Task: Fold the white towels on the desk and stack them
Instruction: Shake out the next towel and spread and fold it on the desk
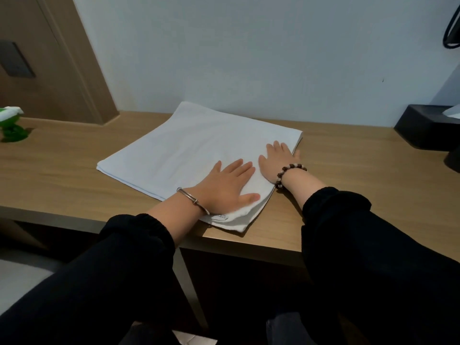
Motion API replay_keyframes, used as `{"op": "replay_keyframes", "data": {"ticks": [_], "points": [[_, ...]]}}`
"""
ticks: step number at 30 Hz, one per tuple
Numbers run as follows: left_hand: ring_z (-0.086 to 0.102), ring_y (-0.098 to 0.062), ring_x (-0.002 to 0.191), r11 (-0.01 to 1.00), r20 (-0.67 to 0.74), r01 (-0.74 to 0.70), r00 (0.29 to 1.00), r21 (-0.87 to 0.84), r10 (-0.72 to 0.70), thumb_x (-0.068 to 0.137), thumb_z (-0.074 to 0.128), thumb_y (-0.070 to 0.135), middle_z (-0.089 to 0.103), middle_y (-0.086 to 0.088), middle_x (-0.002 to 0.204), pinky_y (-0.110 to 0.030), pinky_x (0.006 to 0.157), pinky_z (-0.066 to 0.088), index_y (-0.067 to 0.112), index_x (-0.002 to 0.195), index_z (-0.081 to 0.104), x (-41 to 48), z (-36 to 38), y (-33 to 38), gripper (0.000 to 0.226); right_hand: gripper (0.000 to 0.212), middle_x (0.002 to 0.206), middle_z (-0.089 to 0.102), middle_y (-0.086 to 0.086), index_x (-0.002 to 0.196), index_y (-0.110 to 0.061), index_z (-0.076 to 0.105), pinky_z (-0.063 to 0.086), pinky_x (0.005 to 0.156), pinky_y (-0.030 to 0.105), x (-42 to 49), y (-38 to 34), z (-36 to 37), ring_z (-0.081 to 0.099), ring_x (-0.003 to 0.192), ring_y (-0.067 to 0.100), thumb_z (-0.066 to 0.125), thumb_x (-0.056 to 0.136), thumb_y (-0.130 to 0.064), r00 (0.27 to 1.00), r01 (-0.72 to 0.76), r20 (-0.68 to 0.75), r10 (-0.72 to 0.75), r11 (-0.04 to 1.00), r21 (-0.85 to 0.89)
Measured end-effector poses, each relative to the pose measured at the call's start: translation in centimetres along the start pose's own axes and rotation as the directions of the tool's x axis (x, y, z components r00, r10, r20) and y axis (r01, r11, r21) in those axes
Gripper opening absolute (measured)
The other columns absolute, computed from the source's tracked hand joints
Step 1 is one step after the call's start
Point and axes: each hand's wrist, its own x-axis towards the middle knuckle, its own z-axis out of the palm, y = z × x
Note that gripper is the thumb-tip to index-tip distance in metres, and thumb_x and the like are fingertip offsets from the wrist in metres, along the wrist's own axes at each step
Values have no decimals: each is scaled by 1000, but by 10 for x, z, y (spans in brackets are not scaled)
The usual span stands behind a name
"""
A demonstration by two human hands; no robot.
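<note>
Left sleeve [112, 270]: black, pushed up the forearm; it crosses the desk's front edge from the lower left.
Right sleeve [373, 245]: black, bunched short of the wrist; it comes in from the lower right.
Desk [62, 175]: wooden top, front edge nearest the camera, back edge against the wall.
Towel label [220, 217]: small tag with print too small to read, on the near corner of the towel, just beside the left wrist.
Bangle [193, 199]: thin metal ring on the left wrist.
Left hand [227, 189]: palm down, fingers straight and spread, pressing flat on the near right part of the towel. It grips nothing.
Bead bracelet [286, 173]: dark and pale beads on the right wrist.
Right hand [277, 160]: palm down, fingers straight and fanned, lying flat on the towel by its right edge, just beyond the left hand. The little finger reaches past the edge onto the wood. It holds nothing.
White towel [189, 143]: folded into a flat layered rectangle, set at an angle in the middle of the desk. Its near corner is at the front edge and its far corner is close to the wall. Layered edges show on the left and right sides.
Green object [11, 125]: on the desk at the far left, well apart from the towel; what it is cannot be told.
Black box [425, 128]: on the far right of the desk, with something pale showing at its top.
Wood panel [49, 70]: brown, rising behind the left end of the desk, with a dark wall plate [16, 59] on it.
Wall [249, 58]: plain and pale behind the desk.
</note>
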Motion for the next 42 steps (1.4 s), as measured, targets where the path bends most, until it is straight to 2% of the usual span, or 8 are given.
{"op": "replay_keyframes", "data": {"ticks": [12, 17, 21, 27, 30, 34, 38, 42], "points": [[-12, -10, 144, 970, 21, -231, 972, -77, 233, 92, 1, 50, -8, 14, 158, -38, 114, -12, 46, 146, -3, -53, 2, 18, 54, 57, 154, 22, 4, 147, -14, 23, 15, 110, 56, -6, 0, -4, 18, 141, 22, 16, 97, -39, 1000, 4, 5, -4, 1000, -23], [10, -9, 144, 947, -15, -176, 984, -269, 179, 103, 25, 36, 21, 11, 156, -31, 115, 3, 36, 145, 31, -53, -8, 21, 42, 55, 146, 36, 8, 141, -15, 34, 28, 105, 50, -17, 3, -17, 33, 133, 25, 16, 96, -43, 1000, -2, 11, 4, 992, -129], [50, -10, 116, 834, -26, -31, 999, -551, 20, 100, 39, 37, 61, 8, 125, -28, 104, 32, 26, 113, 68, -52, -32, 17, 34, 52, 122, 55, 10, 124, -11, 53, 38, 87, 38, -34, 4, -30, 52, 111, 27, 22, 96, -42, 998, -35, -64, 20, 970, -242], [61, -3, 89, 818, 85, 123, 992, -561, -90, 95, 47, 31, 73, 5, 71, -21, 86, 41, 23, 91, 72, -53, -52, -4, 26, 38, 87, 68, 0, 95, -11, 69, 46, 70, 22, -55, 7, -49, 63, 78, 14, 34, 94, -23, 999, 10, 53, 11, 921, -390], [61, -16, 100, 870, -152, 204, 942, -449, -299, 94, 48, 24, 71, -1, 97, -27, 82, 43, 16, 105, 70, -37, -43, -12, 26, 28, 89, 63, 7, 82, -9, 59, 39, 60, 25, -55, 8, -52, 54, 71, 20, 34, 92, -18, 997, 47, -52, -57, 982, -181], [16, -24, 143, 909, -95, 379, 912, -171, -398, 99, 27, 46, 21, 2, 156, -53, 111, 18, 33, 147, 23, -18, -12, -13, 50, 51, 151, 27, 10, 143, -15, 32, 23, 108, 47, -55, 18, -24, 26, 137, 28, 20, 100, -41, 982, 185, 60, -180, 979, -85], [-5, -20, 146, 859, 30, 497, 867, -124, -498, 92, 13, 65, -5, 13, 158, -63, 108, 0, 46, 147, 4, -20, 11, -25, 59, 63, 160, -8, 1, 151, -31, 2, 2, 116, 53, -51, 49, -16, -4, 146, 22, 9, 95, -59, 991, -23, 134, 28, 999, -42], [9, -24, 145, 862, 46, 492, 871, -121, -490, 90, 20, 65, 10, 9, 158, -61, 109, 11, 41, 145, 18, -21, 2, -23, 60, 66, 156, 15, 11, 151, -24, 12, 25, 110, 50, -58, 51, -30, 21, 141, 29, 13, 95, -59, 980, -55, 183, 77, 991, -122]]}}
